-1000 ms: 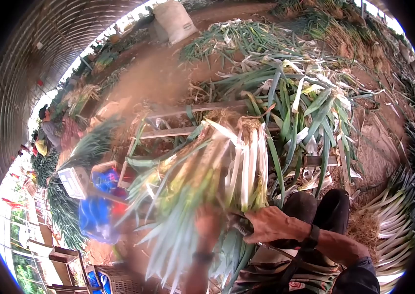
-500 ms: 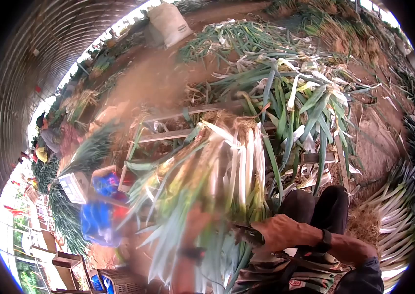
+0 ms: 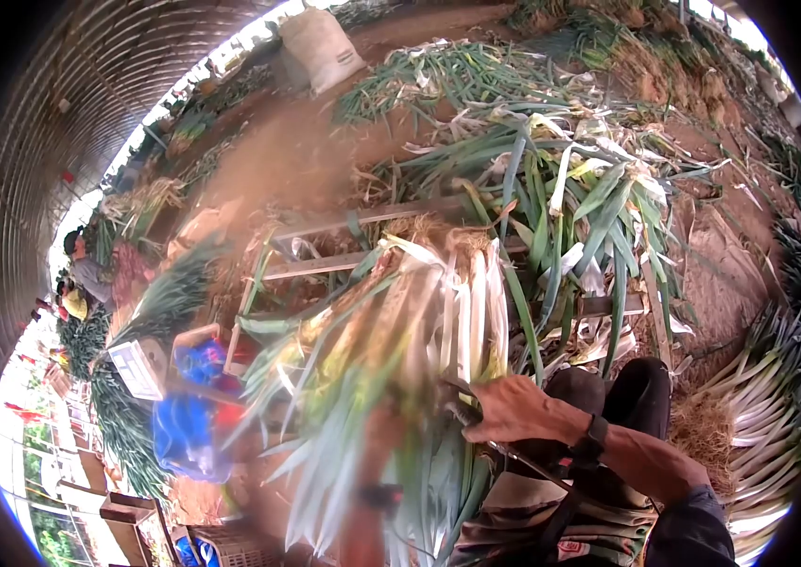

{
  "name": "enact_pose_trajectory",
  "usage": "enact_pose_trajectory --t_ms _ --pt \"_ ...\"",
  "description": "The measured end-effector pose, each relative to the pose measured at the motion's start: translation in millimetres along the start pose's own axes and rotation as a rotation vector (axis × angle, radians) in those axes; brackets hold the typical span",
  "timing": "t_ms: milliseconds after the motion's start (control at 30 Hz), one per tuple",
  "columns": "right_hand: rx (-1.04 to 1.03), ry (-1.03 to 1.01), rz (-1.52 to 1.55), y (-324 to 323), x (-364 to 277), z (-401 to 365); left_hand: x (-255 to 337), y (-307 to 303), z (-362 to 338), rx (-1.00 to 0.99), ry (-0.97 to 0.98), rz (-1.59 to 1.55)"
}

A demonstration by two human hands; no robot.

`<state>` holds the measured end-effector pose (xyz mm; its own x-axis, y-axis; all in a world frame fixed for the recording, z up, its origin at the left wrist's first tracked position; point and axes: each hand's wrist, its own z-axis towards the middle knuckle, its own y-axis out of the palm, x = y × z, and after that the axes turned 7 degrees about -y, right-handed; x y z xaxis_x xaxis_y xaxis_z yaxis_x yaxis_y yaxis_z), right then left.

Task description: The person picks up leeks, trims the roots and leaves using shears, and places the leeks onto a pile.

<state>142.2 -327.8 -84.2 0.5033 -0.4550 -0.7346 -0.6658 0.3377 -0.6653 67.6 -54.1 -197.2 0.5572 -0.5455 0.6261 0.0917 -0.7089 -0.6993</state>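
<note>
Several long onions or leeks point(image 3: 471, 312) lie across a wooden frame point(image 3: 320, 267), with their roots at the top and green leaves hanging toward me. My right hand point(image 3: 514, 408) is closed round a dark tool whose exact kind I cannot make out, beside the lower stalks. A blurred left hand point(image 3: 386, 430) shows among the leaves at the bottom centre; its fingers are smeared, so its grip is unclear. Loose green leaves and peelings point(image 3: 599, 203) are heaped just beyond the frame.
A white sack point(image 3: 322, 49) stands at the far back. Rooted bundles point(image 3: 750, 416) lie at the right. Blue plastic point(image 3: 188, 425) and a white box point(image 3: 138, 367) are at the left. A seated person point(image 3: 88, 269) is at the far left. A basket point(image 3: 235, 546) stands at the bottom.
My right hand has moved slightly left and up with the dark tool, and more of the tool shows. The view has shifted a little.
</note>
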Motion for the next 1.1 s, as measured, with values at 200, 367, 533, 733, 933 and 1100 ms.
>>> enact_pose_trajectory --t_ms 200,367,533,733,933,1100 --pt "0.085 0.072 -0.089 -15 8 29 -55 25 32 0.002 0.098 0.016" --pt "0.236 0.031 -0.062 -18 22 50 30 -29 -16 -0.21 -0.07 -0.126" --pt "0.07 0.131 0.037 -43 -3 35 38 -54 -13 -0.23 0.063 -0.319" --pt "-0.044 -0.149 -0.091 -37 -27 -32 48 -72 -19 -0.366 0.112 -0.489" --pt "-0.098 -0.257 0.157 -29 -47 -75 68 -81 -33 -0.463 0.054 -0.45" --pt "-0.057 -0.212 -0.053 -16 -42 -76 7 -51 -17 -0.331 0.214 -0.305"
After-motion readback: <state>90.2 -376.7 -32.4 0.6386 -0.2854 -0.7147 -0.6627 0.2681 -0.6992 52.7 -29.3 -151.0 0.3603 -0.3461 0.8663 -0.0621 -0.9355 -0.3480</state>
